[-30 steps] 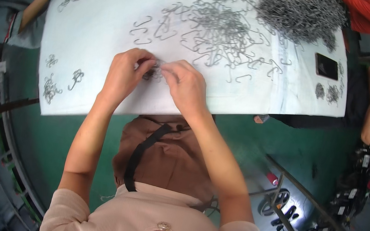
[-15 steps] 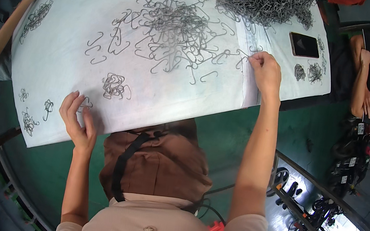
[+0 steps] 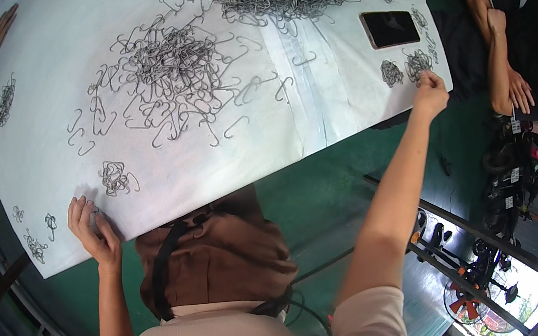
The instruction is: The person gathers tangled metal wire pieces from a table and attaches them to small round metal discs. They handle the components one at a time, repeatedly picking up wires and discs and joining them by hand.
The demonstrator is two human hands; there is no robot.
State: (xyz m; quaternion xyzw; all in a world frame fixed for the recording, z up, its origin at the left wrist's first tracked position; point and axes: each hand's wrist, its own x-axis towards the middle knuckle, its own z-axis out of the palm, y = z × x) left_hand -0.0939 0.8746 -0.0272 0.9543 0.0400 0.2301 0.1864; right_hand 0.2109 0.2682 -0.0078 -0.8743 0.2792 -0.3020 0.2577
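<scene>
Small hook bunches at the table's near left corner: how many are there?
3: the lowest bunch nearest the table corner, the upper-left bunch farthest from it, and the right bunch nearest the left hand, which may hide others.

There's the right arm [image 3: 395,189], reaching long and nearly straight, its right hand [image 3: 432,97] bunched in a pinch; the left hand [image 3: 94,233] sits low, loosely curled.

The person's right hand [image 3: 432,96] has swung over from the scattered hooks [image 3: 175,67] to a small clump [image 3: 417,63] below the phone [image 3: 390,29]. Both hands met over a wire tangle [image 3: 113,177] a second ago; now it lies uncovered, the left hand [image 3: 94,233] drawn back beside it.
</scene>
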